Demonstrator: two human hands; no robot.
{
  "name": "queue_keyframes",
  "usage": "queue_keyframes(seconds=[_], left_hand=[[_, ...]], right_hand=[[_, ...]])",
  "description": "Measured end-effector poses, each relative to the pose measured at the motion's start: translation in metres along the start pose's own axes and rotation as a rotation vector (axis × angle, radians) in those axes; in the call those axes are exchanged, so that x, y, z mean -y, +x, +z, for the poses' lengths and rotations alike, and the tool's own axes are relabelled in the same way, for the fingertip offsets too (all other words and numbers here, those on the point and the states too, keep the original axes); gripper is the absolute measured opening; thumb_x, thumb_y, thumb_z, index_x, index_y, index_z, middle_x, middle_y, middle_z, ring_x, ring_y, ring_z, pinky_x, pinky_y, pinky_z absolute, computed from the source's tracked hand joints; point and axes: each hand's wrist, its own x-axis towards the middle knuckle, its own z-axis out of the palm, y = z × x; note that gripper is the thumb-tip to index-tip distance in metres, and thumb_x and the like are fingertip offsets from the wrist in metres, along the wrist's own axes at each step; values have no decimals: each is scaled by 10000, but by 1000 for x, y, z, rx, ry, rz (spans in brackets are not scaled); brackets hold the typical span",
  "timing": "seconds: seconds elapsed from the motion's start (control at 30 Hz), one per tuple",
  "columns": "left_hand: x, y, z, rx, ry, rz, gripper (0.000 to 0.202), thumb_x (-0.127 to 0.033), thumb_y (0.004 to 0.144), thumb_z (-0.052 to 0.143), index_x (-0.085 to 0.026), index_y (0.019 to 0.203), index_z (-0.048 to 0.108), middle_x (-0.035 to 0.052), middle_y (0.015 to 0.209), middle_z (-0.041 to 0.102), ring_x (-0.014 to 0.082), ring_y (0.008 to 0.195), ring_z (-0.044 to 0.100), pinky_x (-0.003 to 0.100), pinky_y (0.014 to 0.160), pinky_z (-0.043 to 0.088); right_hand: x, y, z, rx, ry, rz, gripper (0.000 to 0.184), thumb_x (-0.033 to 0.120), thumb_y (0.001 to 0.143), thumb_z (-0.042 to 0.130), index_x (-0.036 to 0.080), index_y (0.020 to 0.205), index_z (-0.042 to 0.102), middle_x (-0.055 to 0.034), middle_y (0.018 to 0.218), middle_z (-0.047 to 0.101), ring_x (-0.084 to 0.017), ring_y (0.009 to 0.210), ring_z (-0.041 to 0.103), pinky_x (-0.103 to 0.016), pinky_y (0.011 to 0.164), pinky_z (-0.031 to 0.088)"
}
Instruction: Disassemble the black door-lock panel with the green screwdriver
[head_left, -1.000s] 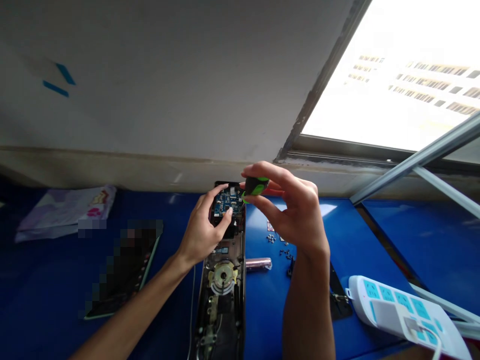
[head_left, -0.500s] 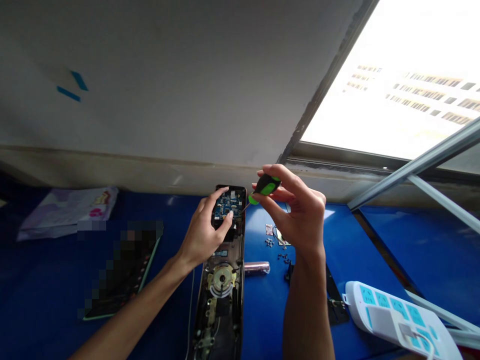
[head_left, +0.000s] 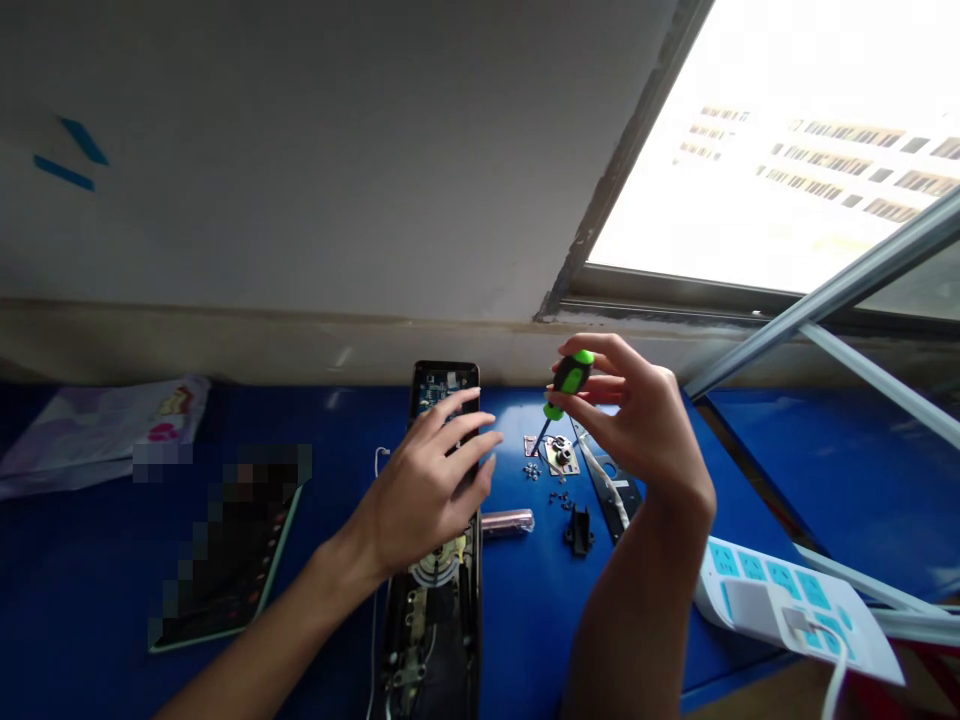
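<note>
My right hand (head_left: 630,410) grips a green-and-black screwdriver (head_left: 571,380), its shaft slanting down to the left. The tip is over or by a small reddish board (head_left: 529,444), just above a cluster of silver screws (head_left: 532,472); contact cannot be made out. My left hand (head_left: 435,470) is open, fingers spread, above a long black device housing (head_left: 446,665) and hiding its middle. Whether it touches the housing is unclear. Part of a blue circuit board (head_left: 429,388) shows at the housing's far end. Beside the silver screws lies a small square module (head_left: 562,457) with wires.
Dark screws (head_left: 559,499), a black plastic bracket (head_left: 578,531) and a pinkish wrapped cylinder (head_left: 508,523) lie on the blue table (head_left: 517,620). A white power strip (head_left: 795,610) stands right. A dark panel (head_left: 232,560) and plastic packet (head_left: 105,430) are left.
The screwdriver has swung from the circuit board to the small parts at the right, its tip now pointing down. My left hand has let go of the board end and drawn back, fingers spread.
</note>
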Motion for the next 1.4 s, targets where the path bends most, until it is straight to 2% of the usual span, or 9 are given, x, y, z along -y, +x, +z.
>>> queue_keyframes(seconds=[0.1, 0.2, 0.4, 0.77, 1.03, 1.17, 1.4], left_hand=[[-6, -1, 9, 103, -7, 107, 246, -169, 1016, 547, -140, 1173, 734, 119, 1195, 767, 333, 1399, 560, 520, 1086, 581], [-9, -2, 17, 159, 18, 168, 251, -159, 1017, 538, -100, 1134, 753, 138, 1164, 778, 366, 1371, 588, 531, 1066, 594], [-10, -3, 22, 219, 28, 159, 257, -143, 1015, 530, -89, 1099, 767, 146, 1148, 777, 385, 1369, 585, 552, 1073, 587], [-8, -3, 21, 228, 35, 153, 258, -169, 1016, 539, -132, 1125, 771, 125, 1158, 779, 365, 1346, 604, 541, 1067, 593], [-6, -4, 20, 193, -39, 116, 248, -172, 1006, 563, -173, 1136, 773, 109, 1179, 773, 338, 1363, 587, 522, 1082, 591], [-4, -3, 15, 183, -43, 106, 255, -179, 1011, 557, -153, 1149, 770, 117, 1188, 770, 348, 1377, 565, 527, 1079, 597], [0, -2, 14, 161, -69, 90, 255, -176, 1002, 568, -160, 1136, 784, 129, 1171, 774, 344, 1356, 581, 544, 1073, 596]], right_hand=[[-15, 6, 5, 76, -39, 77, 338, 186, 817, 737, 234, 1146, 673, 12, 928, 735, -160, 769, 760, -264, 702, 657], [-24, 11, 11, 84, -19, 116, 343, 191, 800, 723, 229, 1137, 673, 2, 930, 714, -146, 722, 733, -256, 673, 629], [-33, 15, 17, 120, 18, 137, 374, 231, 792, 742, 230, 1159, 670, -28, 1021, 712, -125, 668, 706, -241, 620, 579], [-41, 20, 23, 129, -11, 132, 390, 230, 787, 755, 232, 1170, 678, -43, 1072, 708, -127, 723, 704, -242, 672, 569], [-26, 18, 21, 108, 10, 89, 383, 207, 797, 710, 236, 1177, 674, -31, 1054, 720, -120, 679, 698, -243, 646, 577], [-22, 17, 21, 102, 19, 80, 379, 254, 806, 739, 240, 1181, 688, -27, 1028, 724, -130, 698, 705, -246, 646, 581], [-34, 21, 27, 149, -41, 88, 393, 256, 803, 741, 252, 1192, 683, -29, 1062, 723, -130, 735, 701, -237, 665, 554]])
